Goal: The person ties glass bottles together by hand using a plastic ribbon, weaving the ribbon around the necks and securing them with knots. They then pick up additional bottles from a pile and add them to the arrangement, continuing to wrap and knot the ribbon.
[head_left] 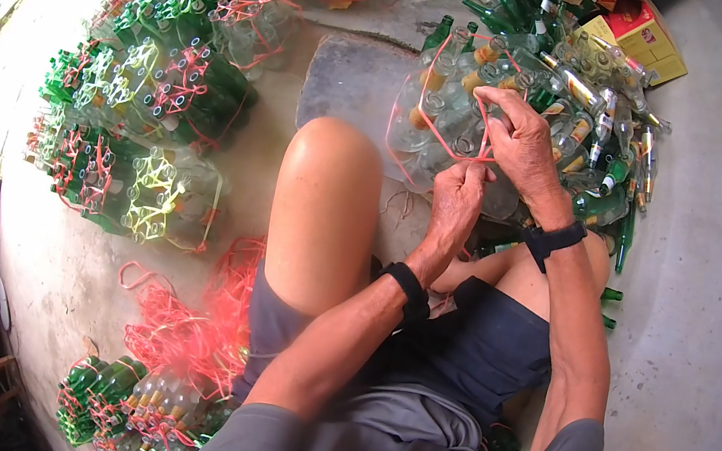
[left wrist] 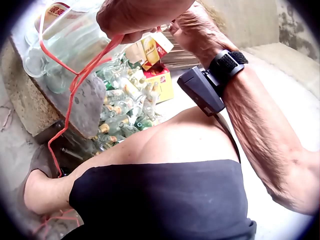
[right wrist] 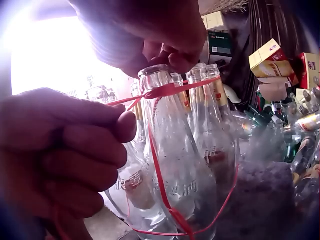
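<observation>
A cluster of clear glass bottles (right wrist: 180,145) stands upright on a grey slab (head_left: 347,80), ringed by a red plastic strap (right wrist: 162,91). In the head view my left hand (head_left: 458,205) is at the near side of the cluster, its curled fingers pinching the strap. My right hand (head_left: 526,153) bends over the bottle tops, thumb and forefinger gripping the same strap. The right wrist view shows the strap drawn across a bottle neck, between the left hand at left and the right hand above the mouth. A length of strap hangs down from the left hand in the left wrist view.
Strapped bundles of green and clear bottles (head_left: 197,93) stand at left. Loose bottles (head_left: 603,123) lie heaped at right, beside a red and yellow carton (head_left: 640,43). A tangle of red strap (head_left: 181,329) lies beside the bent left leg, near more bottles (head_left: 159,402).
</observation>
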Available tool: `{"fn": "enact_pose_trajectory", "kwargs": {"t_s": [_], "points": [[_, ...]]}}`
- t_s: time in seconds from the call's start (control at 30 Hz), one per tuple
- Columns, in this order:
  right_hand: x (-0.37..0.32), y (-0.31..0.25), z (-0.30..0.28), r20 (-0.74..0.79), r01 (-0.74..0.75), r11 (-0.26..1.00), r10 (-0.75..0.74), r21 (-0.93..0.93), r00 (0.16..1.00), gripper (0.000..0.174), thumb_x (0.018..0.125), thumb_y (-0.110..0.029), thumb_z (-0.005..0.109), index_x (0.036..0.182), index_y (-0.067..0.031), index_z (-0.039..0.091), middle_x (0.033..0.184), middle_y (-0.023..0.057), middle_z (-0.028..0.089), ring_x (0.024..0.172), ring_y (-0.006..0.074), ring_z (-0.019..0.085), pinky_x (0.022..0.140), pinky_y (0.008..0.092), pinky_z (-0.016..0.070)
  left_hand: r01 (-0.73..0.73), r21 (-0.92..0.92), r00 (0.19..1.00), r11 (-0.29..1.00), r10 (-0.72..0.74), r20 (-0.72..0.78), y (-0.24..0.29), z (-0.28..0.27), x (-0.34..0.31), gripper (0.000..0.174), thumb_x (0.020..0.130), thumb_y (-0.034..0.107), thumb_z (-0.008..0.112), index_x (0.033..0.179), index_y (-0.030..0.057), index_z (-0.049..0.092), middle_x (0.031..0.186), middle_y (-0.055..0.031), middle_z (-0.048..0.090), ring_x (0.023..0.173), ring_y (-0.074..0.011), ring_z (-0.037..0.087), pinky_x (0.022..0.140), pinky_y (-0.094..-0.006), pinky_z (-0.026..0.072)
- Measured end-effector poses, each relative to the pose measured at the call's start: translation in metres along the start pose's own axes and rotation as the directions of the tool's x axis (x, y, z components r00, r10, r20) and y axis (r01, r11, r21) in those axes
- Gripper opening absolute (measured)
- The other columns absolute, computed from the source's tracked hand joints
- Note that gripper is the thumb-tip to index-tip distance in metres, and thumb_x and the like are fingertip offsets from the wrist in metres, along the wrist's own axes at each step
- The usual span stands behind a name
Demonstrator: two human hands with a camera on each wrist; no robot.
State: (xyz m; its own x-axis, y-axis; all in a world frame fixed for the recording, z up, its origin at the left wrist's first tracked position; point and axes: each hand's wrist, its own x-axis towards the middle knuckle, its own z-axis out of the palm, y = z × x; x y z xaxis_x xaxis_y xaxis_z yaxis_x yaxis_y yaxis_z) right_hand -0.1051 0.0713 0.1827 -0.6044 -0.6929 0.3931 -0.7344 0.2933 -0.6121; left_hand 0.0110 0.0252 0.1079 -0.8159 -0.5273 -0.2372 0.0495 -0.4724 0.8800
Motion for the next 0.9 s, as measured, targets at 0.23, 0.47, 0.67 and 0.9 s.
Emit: {"fn": "enact_pose_trajectory", "kwargs": {"t_s": [0.23, 0.47, 0.67, 0.9], "points": [[0.012, 0.003, -0.005, 0.067, 0.144, 0.986, -0.138, -0.083, 0.988, 0.040, 0.083, 0.008, 0.062, 0.121, -0.0041, 0.069, 0.114, 0.0123, 0.071, 0.093, 0.0279, 0.070, 0.080, 0.0363, 0.0561, 0.002, -0.005, 1.000, 1.000, -0.002, 0.013, 0.004, 0.000, -0.002, 0.029, 0.102, 0.022, 0.055, 0.089, 0.0005, 0.070, 0.068, 0.0042, 0.051, 0.058, -0.0051, 0.041, 0.051, -0.0251, 0.0302], [0.023, -0.001, -0.006, 0.138, 0.260, 0.953, -0.239, -0.158, 0.961, 0.032, 0.078, 0.005, 0.064, 0.109, -0.0029, 0.066, 0.099, 0.0161, 0.066, 0.093, 0.0394, 0.067, 0.081, 0.0444, 0.0560, 0.013, -0.002, 1.000, 1.000, -0.013, 0.011, 0.005, -0.001, -0.001, 0.031, 0.102, 0.023, 0.056, 0.087, -0.0002, 0.070, 0.069, 0.0025, 0.053, 0.059, -0.0060, 0.043, 0.052, -0.0245, 0.0318], [0.030, 0.003, -0.011, 0.218, 0.278, 0.945, -0.239, -0.172, 0.946, 0.032, 0.077, 0.004, 0.065, 0.109, -0.0022, 0.064, 0.098, 0.0159, 0.064, 0.091, 0.0390, 0.066, 0.080, 0.0430, 0.0552, 0.022, 0.032, 0.999, 0.999, -0.023, 0.035, 0.005, -0.003, 0.001, 0.032, 0.102, 0.024, 0.055, 0.087, -0.0004, 0.070, 0.072, 0.0008, 0.056, 0.063, -0.0072, 0.046, 0.054, -0.0247, 0.0340], [0.037, 0.003, -0.015, 0.300, 0.261, 0.955, -0.211, -0.139, 0.930, 0.031, 0.078, 0.003, 0.067, 0.109, -0.0005, 0.063, 0.098, 0.0163, 0.063, 0.089, 0.0386, 0.065, 0.080, 0.0420, 0.0544, 0.039, 0.030, 0.999, 0.999, -0.040, 0.035, 0.008, -0.003, 0.001, 0.032, 0.102, 0.025, 0.056, 0.087, 0.0000, 0.071, 0.072, 0.0010, 0.055, 0.063, -0.0072, 0.046, 0.054, -0.0247, 0.0341]]}}
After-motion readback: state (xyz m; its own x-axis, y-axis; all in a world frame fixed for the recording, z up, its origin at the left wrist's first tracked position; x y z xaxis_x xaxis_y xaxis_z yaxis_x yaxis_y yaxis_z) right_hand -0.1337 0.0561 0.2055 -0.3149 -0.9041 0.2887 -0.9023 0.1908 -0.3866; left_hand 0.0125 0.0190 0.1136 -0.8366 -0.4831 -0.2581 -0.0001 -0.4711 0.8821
